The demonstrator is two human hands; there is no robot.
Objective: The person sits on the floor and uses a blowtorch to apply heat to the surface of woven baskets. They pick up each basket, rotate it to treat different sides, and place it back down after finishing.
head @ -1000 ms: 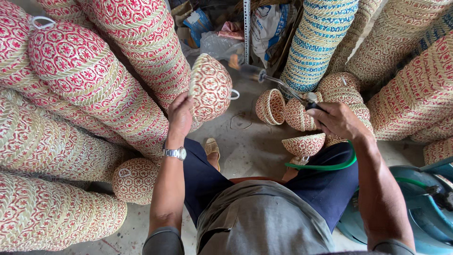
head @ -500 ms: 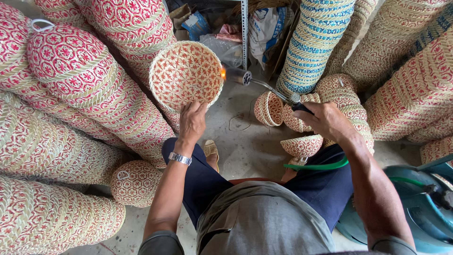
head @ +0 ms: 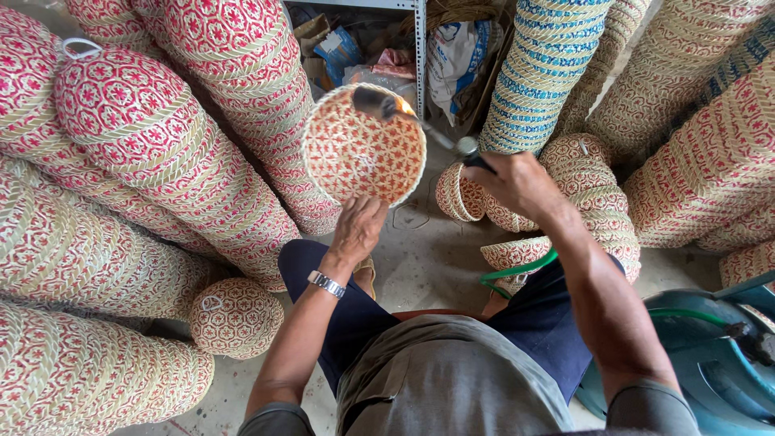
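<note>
now left hand (head: 358,228) raised, gripping woven basket (head: 363,145); right hand (head: 517,182) clenches torch (head: 420,121).

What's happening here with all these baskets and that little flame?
A seated person's left hand holds up a round red-and-tan woven basket, open side facing them. Their right hand grips a metal torch wand, its small flame at the basket's upper rim. A green hose runs toward a blue-green gas cylinder. Tall stacks of similar nested baskets lie around.
</note>
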